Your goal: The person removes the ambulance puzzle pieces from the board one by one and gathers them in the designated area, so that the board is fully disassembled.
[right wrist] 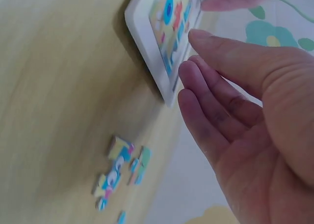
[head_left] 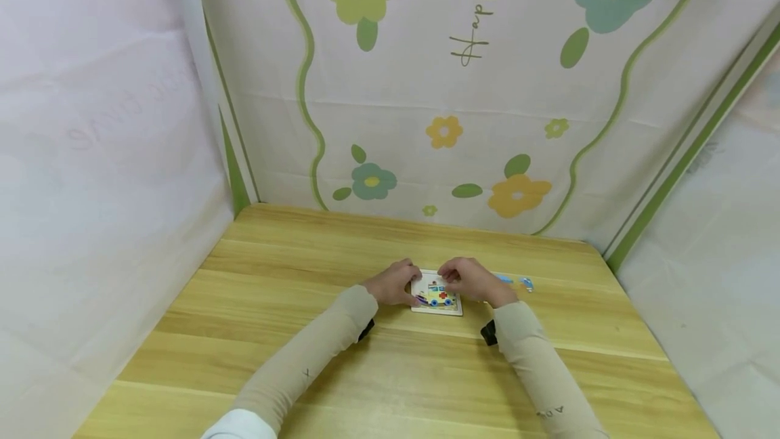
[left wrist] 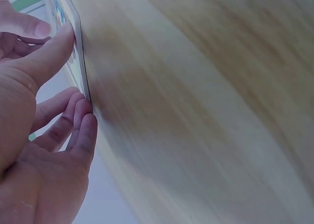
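A small jigsaw puzzle board [head_left: 437, 311] with a white frame lies on the table, its picture showing a yellow ambulance [head_left: 443, 296] with a red cross. My left hand [head_left: 393, 284] holds the board's left side; in the left wrist view the thumb [left wrist: 56, 52] lies over the frame and the fingers [left wrist: 86, 130] meet its edge. Over the right part of the board is my right hand [head_left: 472, 280], with its thumb [right wrist: 216, 44] and fingers bent loosely and apart. Nothing shows between them in the right wrist view.
Several loose puzzle pieces [right wrist: 115, 170] lie on the wooden table [head_left: 341, 242] to the right of the board, partly hidden by the right hand in the head view. Printed cloth walls [head_left: 390, 87] stand behind the table and at both sides.
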